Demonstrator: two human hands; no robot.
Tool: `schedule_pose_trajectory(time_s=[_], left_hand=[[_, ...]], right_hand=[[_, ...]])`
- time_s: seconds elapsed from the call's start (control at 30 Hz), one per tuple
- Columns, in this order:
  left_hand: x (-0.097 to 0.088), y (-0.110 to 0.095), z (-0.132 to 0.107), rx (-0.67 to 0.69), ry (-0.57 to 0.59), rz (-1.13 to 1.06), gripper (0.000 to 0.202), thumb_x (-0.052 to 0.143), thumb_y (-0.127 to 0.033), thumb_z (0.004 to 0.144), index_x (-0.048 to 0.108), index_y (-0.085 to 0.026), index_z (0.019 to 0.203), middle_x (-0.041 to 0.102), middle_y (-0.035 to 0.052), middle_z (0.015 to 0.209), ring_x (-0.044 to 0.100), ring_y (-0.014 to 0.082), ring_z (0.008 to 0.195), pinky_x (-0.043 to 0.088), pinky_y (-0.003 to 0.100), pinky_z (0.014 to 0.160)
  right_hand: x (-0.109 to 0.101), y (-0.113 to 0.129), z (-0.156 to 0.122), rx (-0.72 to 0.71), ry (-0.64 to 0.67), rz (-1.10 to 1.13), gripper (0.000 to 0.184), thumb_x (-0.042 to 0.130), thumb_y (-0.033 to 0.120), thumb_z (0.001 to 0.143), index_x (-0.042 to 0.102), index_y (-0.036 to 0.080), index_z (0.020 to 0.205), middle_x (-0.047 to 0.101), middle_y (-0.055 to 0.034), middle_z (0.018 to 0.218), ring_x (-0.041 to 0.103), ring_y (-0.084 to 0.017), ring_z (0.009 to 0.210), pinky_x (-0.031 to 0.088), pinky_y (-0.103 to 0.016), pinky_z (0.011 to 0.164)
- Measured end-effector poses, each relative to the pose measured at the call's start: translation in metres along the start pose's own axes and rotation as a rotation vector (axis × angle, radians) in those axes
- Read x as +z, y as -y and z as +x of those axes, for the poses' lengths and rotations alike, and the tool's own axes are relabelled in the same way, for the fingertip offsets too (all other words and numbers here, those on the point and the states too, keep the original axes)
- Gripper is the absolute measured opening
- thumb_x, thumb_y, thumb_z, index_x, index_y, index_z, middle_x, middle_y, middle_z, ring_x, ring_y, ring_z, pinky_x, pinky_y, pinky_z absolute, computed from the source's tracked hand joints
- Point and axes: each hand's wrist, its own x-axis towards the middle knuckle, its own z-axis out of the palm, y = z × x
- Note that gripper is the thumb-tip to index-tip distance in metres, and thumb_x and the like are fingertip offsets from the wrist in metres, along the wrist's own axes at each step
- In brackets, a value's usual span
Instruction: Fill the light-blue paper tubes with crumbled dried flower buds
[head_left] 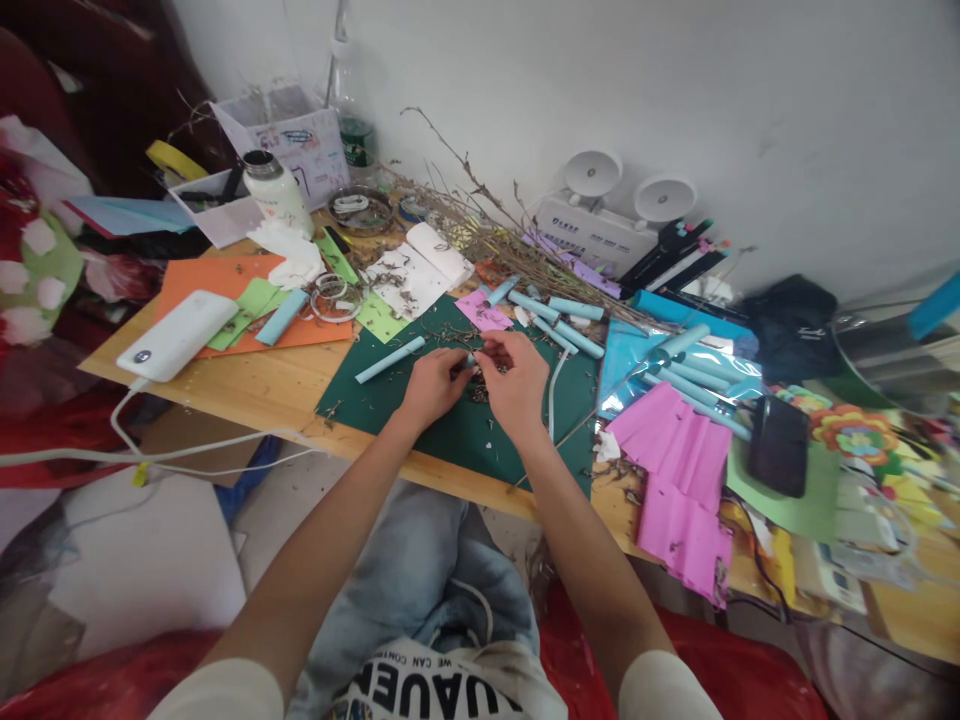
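Note:
My left hand (437,386) is closed on a light blue paper tube (470,360), of which only the end shows between the fingers. Close against that end, my right hand (516,380) is pinched; whatever is in its fingertips is too small to make out. Both hands are over a dark green cutting mat (450,430). Dark dried plant bits (478,388) lie on the mat beneath the fingers. Another light blue paper tube (390,360) rests left of my left hand, and a small pink paper (484,309) lies beyond the hands.
Several blue tubes (559,325) lie behind the mat, below dried twigs (480,235). Pink crepe paper (675,460) and a black phone-like object (778,445) are at right. At left are a white power bank (176,335), orange paper (217,280) and a white bottle (277,195).

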Motion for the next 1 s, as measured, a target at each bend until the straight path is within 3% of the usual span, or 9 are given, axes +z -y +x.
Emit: schedule_pose_trajectory(time_s=[0.13, 0.3, 0.4, 0.5, 0.6, 0.73, 0.9, 1.0], left_hand=[[0.000, 0.000, 0.000, 0.004, 0.000, 0.013, 0.010, 0.060, -0.022, 0.087, 0.061, -0.017, 0.078, 0.060, 0.0022, 0.073, 0.054, 0.0143, 0.067, 0.040, 0.026, 0.062], [0.000, 0.000, 0.000, 0.000, 0.004, -0.011, 0.006, 0.059, -0.020, 0.087, 0.064, -0.017, 0.084, 0.062, 0.0028, 0.076, 0.056, 0.0149, 0.070, 0.042, 0.026, 0.065], [0.000, 0.000, 0.000, -0.013, 0.010, 0.008, 0.007, 0.060, -0.023, 0.087, 0.064, -0.017, 0.084, 0.062, 0.0030, 0.076, 0.056, 0.0154, 0.070, 0.042, 0.026, 0.064], [0.001, 0.001, 0.000, -0.030, 0.017, 0.010, 0.008, 0.060, -0.023, 0.087, 0.066, -0.017, 0.087, 0.063, 0.0035, 0.077, 0.056, 0.0153, 0.069, 0.043, 0.025, 0.064], [0.000, 0.001, 0.001, -0.031, 0.015, 0.010, 0.008, 0.060, -0.023, 0.087, 0.066, -0.018, 0.088, 0.064, 0.0032, 0.077, 0.056, 0.0152, 0.069, 0.042, 0.025, 0.064], [0.000, 0.001, 0.001, -0.008, 0.010, 0.026, 0.009, 0.060, -0.025, 0.087, 0.065, -0.018, 0.082, 0.063, 0.0025, 0.076, 0.056, 0.0157, 0.070, 0.042, 0.026, 0.064], [0.000, 0.001, 0.000, -0.001, 0.009, 0.021, 0.009, 0.057, -0.021, 0.088, 0.065, -0.018, 0.084, 0.062, 0.0027, 0.075, 0.056, 0.0154, 0.070, 0.042, 0.026, 0.064], [0.001, 0.002, 0.001, -0.002, -0.004, 0.023, 0.006, 0.061, -0.023, 0.087, 0.064, -0.018, 0.084, 0.063, 0.0030, 0.076, 0.057, 0.0160, 0.071, 0.043, 0.026, 0.066]], right_hand=[[0.001, -0.005, -0.002, -0.017, 0.044, -0.095, 0.017, 0.057, 0.023, 0.088, 0.067, 0.022, 0.102, 0.072, -0.0042, 0.091, 0.066, -0.020, 0.084, 0.055, -0.035, 0.082], [-0.009, -0.002, -0.007, -0.168, 0.077, -0.221, 0.018, 0.055, 0.026, 0.092, 0.069, 0.023, 0.103, 0.070, -0.0083, 0.107, 0.063, -0.023, 0.101, 0.050, -0.039, 0.093], [-0.015, -0.001, -0.003, -0.112, 0.065, -0.164, 0.024, 0.060, 0.026, 0.089, 0.068, 0.023, 0.112, 0.065, -0.0085, 0.112, 0.063, -0.020, 0.092, 0.053, -0.036, 0.087], [-0.018, -0.003, 0.007, -0.084, 0.190, -0.106, 0.029, 0.063, 0.025, 0.087, 0.069, 0.025, 0.115, 0.066, -0.0044, 0.098, 0.062, -0.017, 0.078, 0.054, -0.032, 0.076], [-0.017, -0.009, 0.012, -0.138, 0.274, -0.092, 0.023, 0.059, 0.023, 0.089, 0.073, 0.024, 0.108, 0.068, -0.0032, 0.093, 0.064, -0.016, 0.083, 0.052, -0.030, 0.079], [-0.015, -0.013, 0.009, -0.145, 0.278, -0.132, 0.017, 0.057, 0.024, 0.091, 0.073, 0.024, 0.096, 0.073, -0.0024, 0.093, 0.066, -0.018, 0.087, 0.051, -0.032, 0.085], [-0.017, -0.007, 0.005, -0.125, 0.303, -0.259, 0.016, 0.058, 0.030, 0.092, 0.072, 0.024, 0.098, 0.071, -0.0043, 0.095, 0.064, -0.019, 0.086, 0.050, -0.032, 0.081], [-0.021, -0.002, 0.006, -0.127, 0.265, -0.190, 0.020, 0.053, 0.028, 0.094, 0.072, 0.023, 0.099, 0.069, -0.0056, 0.101, 0.064, -0.017, 0.089, 0.051, -0.030, 0.080]])
